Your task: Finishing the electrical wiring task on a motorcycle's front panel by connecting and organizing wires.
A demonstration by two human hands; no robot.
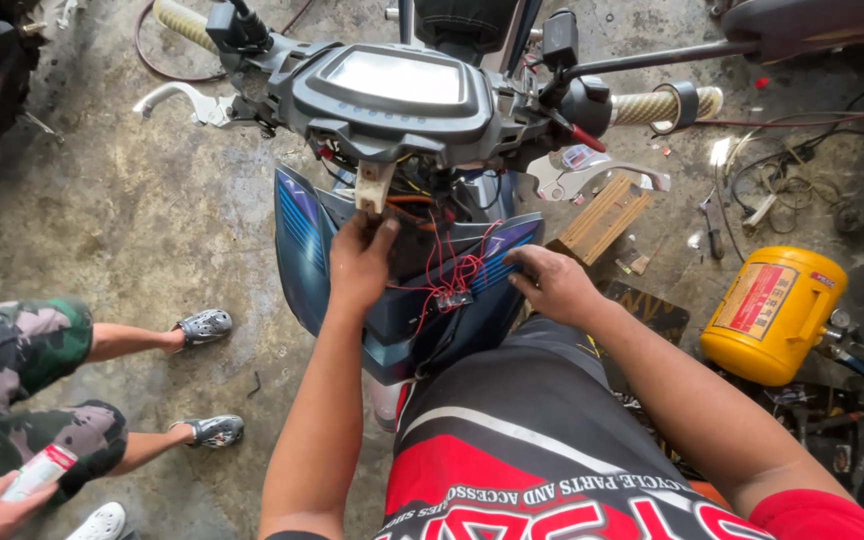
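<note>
The left hand is pinching thin red wires under the grey plastic dash. The right hand is gripping the glossy blue panel, fingers curled over its edge. A round yellow tank is lying on the rough concrete floor.

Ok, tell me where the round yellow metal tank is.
In the head view the round yellow metal tank lies on the concrete floor at the right, just beyond the person's right forearm and below the scooter's right brake lever.
</note>
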